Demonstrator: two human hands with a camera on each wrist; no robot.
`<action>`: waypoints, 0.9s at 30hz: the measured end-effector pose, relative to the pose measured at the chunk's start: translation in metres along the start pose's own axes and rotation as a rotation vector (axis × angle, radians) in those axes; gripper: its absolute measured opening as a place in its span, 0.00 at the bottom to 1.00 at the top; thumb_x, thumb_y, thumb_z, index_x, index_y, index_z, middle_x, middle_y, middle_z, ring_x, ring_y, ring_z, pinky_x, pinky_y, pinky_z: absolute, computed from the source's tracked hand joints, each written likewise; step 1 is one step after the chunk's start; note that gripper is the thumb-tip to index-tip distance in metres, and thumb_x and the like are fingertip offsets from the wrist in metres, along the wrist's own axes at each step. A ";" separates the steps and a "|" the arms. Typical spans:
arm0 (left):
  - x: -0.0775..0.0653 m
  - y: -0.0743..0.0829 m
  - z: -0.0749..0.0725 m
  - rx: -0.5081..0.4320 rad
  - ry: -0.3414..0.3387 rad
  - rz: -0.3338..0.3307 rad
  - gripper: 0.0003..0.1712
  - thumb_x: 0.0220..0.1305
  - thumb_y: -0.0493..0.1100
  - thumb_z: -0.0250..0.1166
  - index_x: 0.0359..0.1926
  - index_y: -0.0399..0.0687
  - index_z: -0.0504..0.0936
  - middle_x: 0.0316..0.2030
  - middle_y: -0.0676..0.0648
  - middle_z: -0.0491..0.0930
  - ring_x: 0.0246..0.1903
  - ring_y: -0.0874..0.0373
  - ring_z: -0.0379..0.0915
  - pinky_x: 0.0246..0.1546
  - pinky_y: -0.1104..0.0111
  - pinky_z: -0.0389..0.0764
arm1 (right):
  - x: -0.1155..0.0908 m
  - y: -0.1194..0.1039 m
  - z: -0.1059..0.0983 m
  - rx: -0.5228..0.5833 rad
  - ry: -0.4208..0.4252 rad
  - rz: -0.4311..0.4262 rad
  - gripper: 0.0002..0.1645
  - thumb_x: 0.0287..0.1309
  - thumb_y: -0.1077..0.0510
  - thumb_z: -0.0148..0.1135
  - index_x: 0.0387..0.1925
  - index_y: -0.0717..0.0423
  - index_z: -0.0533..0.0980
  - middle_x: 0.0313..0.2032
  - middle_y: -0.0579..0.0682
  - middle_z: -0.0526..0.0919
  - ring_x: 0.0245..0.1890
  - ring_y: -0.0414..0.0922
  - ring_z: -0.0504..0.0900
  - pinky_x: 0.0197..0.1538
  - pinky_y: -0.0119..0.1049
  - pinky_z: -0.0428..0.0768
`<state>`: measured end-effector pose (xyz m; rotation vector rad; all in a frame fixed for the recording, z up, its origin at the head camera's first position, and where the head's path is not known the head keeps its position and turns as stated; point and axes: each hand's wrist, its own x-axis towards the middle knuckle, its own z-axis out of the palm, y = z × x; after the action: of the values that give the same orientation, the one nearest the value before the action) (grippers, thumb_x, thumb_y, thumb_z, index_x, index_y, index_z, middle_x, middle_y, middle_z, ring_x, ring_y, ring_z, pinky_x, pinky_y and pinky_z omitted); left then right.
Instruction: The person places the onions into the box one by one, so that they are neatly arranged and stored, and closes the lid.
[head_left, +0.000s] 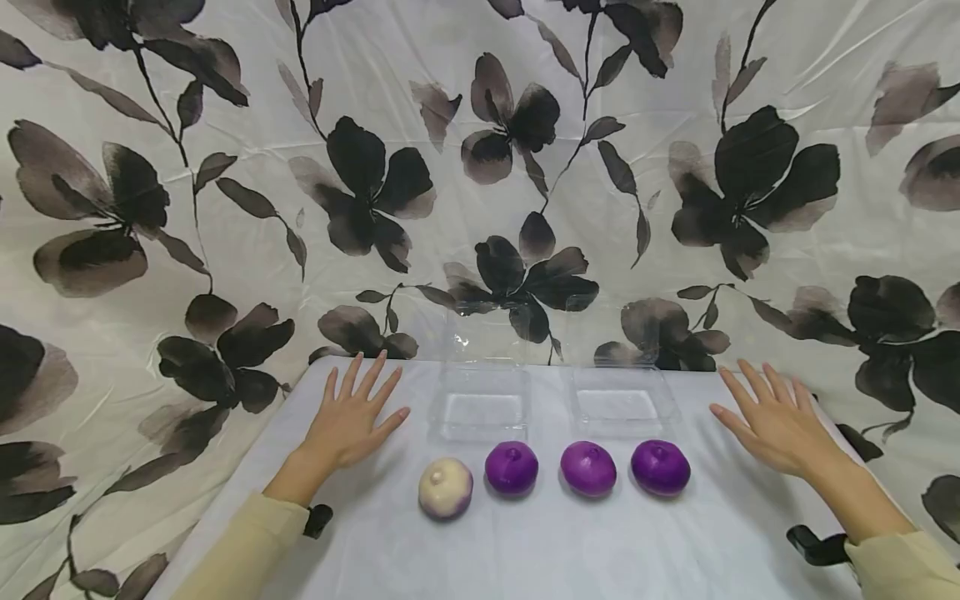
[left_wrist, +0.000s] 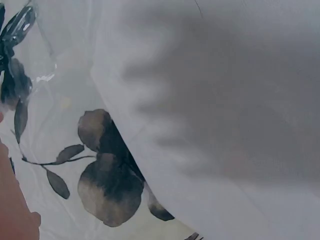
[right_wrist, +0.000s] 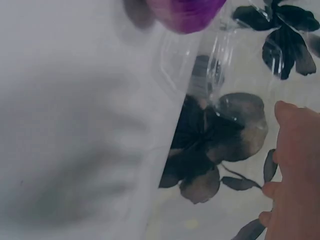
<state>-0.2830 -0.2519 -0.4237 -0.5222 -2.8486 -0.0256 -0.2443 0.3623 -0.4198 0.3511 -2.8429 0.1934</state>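
The left hand (head_left: 351,421) lies flat on the white table (head_left: 525,550), fingers straight and spread, palm down, grasping nothing; a pale yellow sleeve (head_left: 240,550) covers the forearm. Only a sliver of this hand shows at the lower left edge of the left wrist view, beside the table's edge and the flowered cloth (left_wrist: 107,185) hanging behind it.

Just right of that hand, near the table's front, sits a white and pale purple onion (head_left: 446,488), the nearest thing to it but not touched. Three purple onions follow in a row: the first (head_left: 512,467) just beside the pale one, the second (head_left: 588,468) in the middle, the third (head_left: 660,467) at the right end. None of them touch.

Behind the row stand two clear plastic containers with their lids raised against the backdrop: the left container (head_left: 482,414) behind the first two onions, the right container (head_left: 622,412) behind the last two.

The right hand (head_left: 776,423) rests on the table at the far right, fingers straight and spread, released and holding nothing, well apart from the last purple onion. In the right wrist view its fingers (right_wrist: 292,125) show at the right edge, with the clear container (right_wrist: 200,70) and a purple onion (right_wrist: 187,12) at the top
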 end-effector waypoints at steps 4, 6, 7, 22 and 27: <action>0.001 0.003 0.000 -0.004 0.015 0.012 0.42 0.76 0.71 0.44 0.81 0.57 0.54 0.82 0.47 0.38 0.80 0.39 0.27 0.77 0.35 0.31 | 0.001 -0.006 -0.002 0.012 0.009 -0.010 0.42 0.78 0.37 0.44 0.79 0.57 0.53 0.76 0.69 0.51 0.74 0.74 0.45 0.73 0.79 0.36; 0.002 0.004 -0.002 -0.010 0.021 0.014 0.42 0.76 0.70 0.44 0.81 0.57 0.55 0.82 0.47 0.38 0.80 0.39 0.27 0.77 0.34 0.31 | 0.003 -0.010 -0.003 0.016 0.010 -0.012 0.42 0.78 0.37 0.44 0.79 0.57 0.53 0.76 0.69 0.51 0.74 0.73 0.45 0.73 0.78 0.35; 0.003 0.005 -0.002 -0.010 0.022 0.015 0.42 0.76 0.71 0.44 0.81 0.57 0.54 0.82 0.47 0.38 0.80 0.39 0.26 0.77 0.34 0.31 | 0.003 -0.012 -0.003 0.017 0.010 -0.014 0.42 0.78 0.37 0.44 0.79 0.57 0.53 0.76 0.69 0.51 0.74 0.73 0.45 0.73 0.78 0.34; 0.003 0.017 0.002 -0.097 0.040 0.029 0.39 0.78 0.68 0.43 0.81 0.57 0.57 0.81 0.45 0.46 0.79 0.37 0.35 0.77 0.33 0.40 | 0.012 -0.050 -0.002 0.120 0.013 -0.073 0.39 0.78 0.41 0.48 0.77 0.61 0.58 0.75 0.71 0.54 0.72 0.76 0.50 0.72 0.78 0.48; 0.006 0.024 0.004 -0.171 0.098 0.038 0.38 0.77 0.66 0.47 0.78 0.53 0.62 0.78 0.42 0.54 0.77 0.35 0.42 0.76 0.34 0.49 | 0.013 -0.058 0.000 0.203 0.002 -0.078 0.39 0.77 0.43 0.51 0.77 0.60 0.57 0.74 0.71 0.54 0.71 0.76 0.52 0.69 0.80 0.53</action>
<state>-0.2807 -0.2274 -0.4270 -0.5926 -2.7548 -0.2817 -0.2419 0.3034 -0.4104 0.5024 -2.8070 0.4682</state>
